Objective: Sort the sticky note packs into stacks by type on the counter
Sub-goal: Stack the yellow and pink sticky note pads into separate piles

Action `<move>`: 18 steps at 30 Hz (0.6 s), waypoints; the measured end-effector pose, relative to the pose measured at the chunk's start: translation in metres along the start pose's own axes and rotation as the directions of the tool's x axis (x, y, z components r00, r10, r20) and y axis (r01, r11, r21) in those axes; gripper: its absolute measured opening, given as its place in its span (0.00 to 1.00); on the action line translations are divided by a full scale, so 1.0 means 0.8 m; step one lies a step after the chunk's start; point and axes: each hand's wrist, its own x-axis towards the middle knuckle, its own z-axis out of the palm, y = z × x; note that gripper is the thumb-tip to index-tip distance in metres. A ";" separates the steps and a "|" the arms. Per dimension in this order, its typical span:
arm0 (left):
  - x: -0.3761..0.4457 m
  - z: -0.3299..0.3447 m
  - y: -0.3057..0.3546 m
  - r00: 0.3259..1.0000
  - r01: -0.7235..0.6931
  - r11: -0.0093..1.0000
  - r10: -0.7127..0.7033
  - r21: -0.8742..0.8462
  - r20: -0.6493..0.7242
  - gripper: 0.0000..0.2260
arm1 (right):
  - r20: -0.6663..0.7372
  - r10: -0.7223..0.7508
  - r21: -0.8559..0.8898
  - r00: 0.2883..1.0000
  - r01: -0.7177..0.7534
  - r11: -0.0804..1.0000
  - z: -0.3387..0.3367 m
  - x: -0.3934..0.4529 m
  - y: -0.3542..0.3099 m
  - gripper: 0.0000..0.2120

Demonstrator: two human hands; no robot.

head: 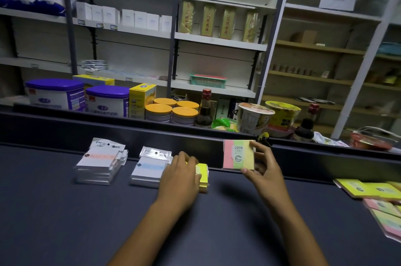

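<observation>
From the head camera, the dark tabletop (65, 211) runs from the near edge to a raised black ledge on the far side. The right hand (263, 165) holds a three-colour sticky note pack (238, 154) upright above the tabletop, thumb at its lower edge and fingers curled round its right side; the pack shows pink, green and yellow stripes and the number 2209. The left hand (181, 173) lies palm down with fingers bent over a yellow sticky note stack (202, 175) that sits on the tabletop, gripping its top. Just left of that stack, touching the hand, is a stack of wrapped packs with a blue band (147, 171). Farther left, apart from it, stands a taller stack of wrapped packs with a pink band (101, 162). At the right edge of the tabletop lies a loose spread of unsorted packs (377, 200), yellow ones far, pink and striped ones nearer. Beyond the ledge stand purple-lidded tubs (82, 97), orange-lidded jars (171, 110), a dark sauce bottle (205, 109) and instant noodle cups (253, 117), with shelving (217, 40) behind
</observation>
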 end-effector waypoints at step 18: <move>0.026 0.002 -0.028 0.991 -0.040 0.999 0.039 -0.009 -0.129 0.12 | 0.178 0.323 -0.289 0.930 -0.264 0.920 -0.017 0.013 0.059 0.27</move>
